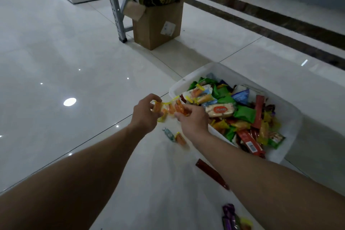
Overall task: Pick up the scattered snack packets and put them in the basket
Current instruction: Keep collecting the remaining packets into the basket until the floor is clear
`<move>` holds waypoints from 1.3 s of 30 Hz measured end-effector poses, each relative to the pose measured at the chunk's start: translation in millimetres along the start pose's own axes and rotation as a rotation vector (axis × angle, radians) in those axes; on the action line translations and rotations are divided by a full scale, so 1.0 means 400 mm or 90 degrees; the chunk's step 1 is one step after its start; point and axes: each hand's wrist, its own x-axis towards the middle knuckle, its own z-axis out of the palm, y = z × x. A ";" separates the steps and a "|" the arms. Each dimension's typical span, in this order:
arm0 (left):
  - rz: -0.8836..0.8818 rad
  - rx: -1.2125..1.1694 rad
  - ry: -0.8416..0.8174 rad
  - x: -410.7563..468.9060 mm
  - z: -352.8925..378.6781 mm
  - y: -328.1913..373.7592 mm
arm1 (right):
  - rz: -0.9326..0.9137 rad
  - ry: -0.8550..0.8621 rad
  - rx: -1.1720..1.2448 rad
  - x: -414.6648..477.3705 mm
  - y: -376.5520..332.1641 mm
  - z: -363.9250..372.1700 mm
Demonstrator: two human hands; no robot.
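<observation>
While purple packets [230, 216] and a red stick [211, 176] lie on the floor nearest the person, with small sweets [180, 139] just below the wrists, both hands hover close together by the basket's near-left corner. The left hand [144, 113] and right hand [194, 119] each curl their fingers round one bunch of orange packets [172, 108], likely so several go in at once. The basket [214, 67], heaped with snacks, stands just beside the right hand, keeping the drop short; a box [158, 24] stands well beyond.
</observation>
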 end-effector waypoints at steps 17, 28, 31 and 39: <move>0.035 -0.066 -0.084 0.086 0.207 0.231 | 0.143 0.194 0.052 0.159 -0.002 -0.272; 0.037 -0.064 -0.133 0.234 0.334 0.286 | 0.216 0.219 0.078 0.317 0.006 -0.288; 0.049 -0.047 -0.111 0.256 0.321 0.269 | 0.225 0.218 0.053 0.337 0.017 -0.297; 0.103 -0.013 -0.065 0.226 0.240 0.233 | 0.070 0.140 -0.144 0.280 0.030 -0.257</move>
